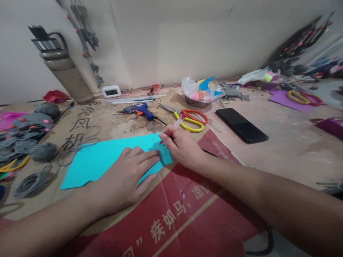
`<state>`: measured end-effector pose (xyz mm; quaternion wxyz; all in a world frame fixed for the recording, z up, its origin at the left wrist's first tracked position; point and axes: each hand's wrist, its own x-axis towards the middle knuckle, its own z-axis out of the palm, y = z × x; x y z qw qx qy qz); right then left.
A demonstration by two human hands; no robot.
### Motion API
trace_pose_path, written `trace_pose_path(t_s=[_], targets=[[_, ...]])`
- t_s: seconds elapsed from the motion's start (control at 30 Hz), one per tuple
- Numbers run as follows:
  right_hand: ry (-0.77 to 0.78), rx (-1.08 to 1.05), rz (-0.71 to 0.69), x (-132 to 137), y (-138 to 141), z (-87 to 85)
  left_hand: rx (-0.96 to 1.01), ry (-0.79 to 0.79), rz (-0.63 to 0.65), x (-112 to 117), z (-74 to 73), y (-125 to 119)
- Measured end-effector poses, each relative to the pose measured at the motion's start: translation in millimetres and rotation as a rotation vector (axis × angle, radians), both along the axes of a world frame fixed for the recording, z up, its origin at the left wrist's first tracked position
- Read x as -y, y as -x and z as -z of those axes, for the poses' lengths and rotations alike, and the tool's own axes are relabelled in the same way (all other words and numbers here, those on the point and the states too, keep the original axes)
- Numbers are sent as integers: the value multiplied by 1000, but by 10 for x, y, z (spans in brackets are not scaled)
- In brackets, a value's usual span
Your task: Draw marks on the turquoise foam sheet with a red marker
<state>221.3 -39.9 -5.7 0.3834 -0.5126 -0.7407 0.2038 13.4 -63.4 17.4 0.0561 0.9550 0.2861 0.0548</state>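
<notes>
A bright turquoise sheet of paper (pixel 99 160) lies on flattened cardboard (pixel 187 210) in front of me. My left hand (pixel 134 167) rests flat on the sheet, its fingers stretched out toward the right end. In my right hand (pixel 183 144) is a pen (pixel 179 121) with a clear barrel and a red end, gripped between thumb and fingers. Its tip is at the paper's right end, where some thin dark lines show. Just beyond that hand lie scissors (pixel 191 119) with one red and one yellow handle.
A blue glue gun (pixel 139 110) lies behind the paper, and a black phone (pixel 241 125) to the right. At the back stand a bottle (pixel 66 75), a small white digital clock (pixel 111 91) and a metal bowl (pixel 199 101) of scraps. Grey yarn (pixel 44 151) is at left.
</notes>
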Motion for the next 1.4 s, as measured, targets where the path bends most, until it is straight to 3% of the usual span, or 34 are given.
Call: trace_pose_path(t_s=[1.4], targets=[[10, 135, -15, 17, 11, 19, -27, 36, -19, 13, 3, 10]])
